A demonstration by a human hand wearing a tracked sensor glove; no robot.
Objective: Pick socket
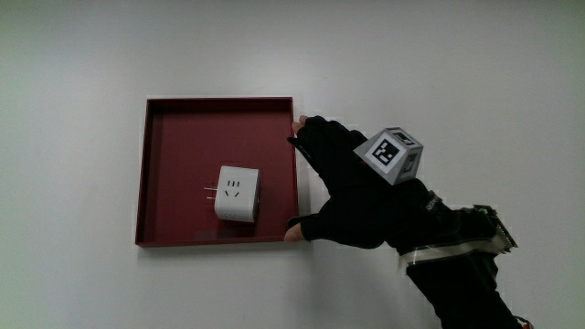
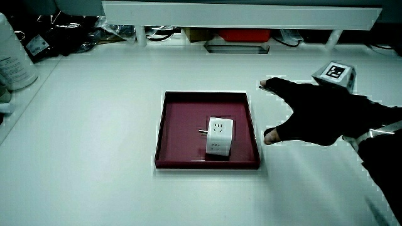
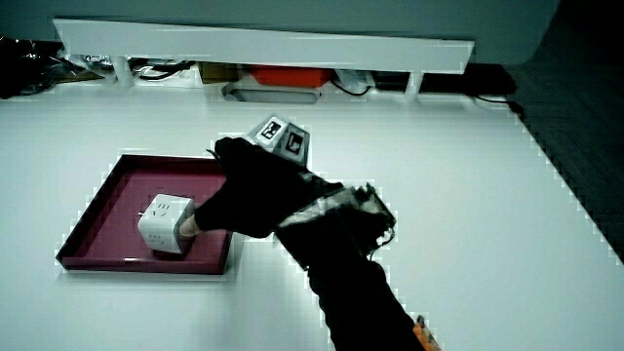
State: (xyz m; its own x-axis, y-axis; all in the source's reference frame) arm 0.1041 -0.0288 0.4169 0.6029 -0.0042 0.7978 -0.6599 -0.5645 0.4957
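A white cube socket (image 1: 238, 194) with short prongs on one side lies in a dark red square tray (image 1: 183, 146); both side views show the socket (image 2: 219, 136) (image 3: 165, 223) in the part of the tray (image 2: 182, 125) (image 3: 102, 210) nearer the person. The hand (image 1: 324, 183) rests beside the tray's rim, fingers spread and holding nothing. Its thumb tip reaches the tray corner nearest the person, and a fingertip touches the rim farther away. In both side views the hand (image 2: 286, 116) (image 3: 224, 190) stays apart from the socket. The patterned cube (image 1: 393, 153) sits on its back.
A low white partition (image 2: 239, 12) runs along the table's edge farthest from the person, with cables and a red box (image 2: 245, 34) under it. A white container (image 2: 12, 59) stands at the table's edge. In a side view the table edge (image 3: 575, 195) drops to dark floor.
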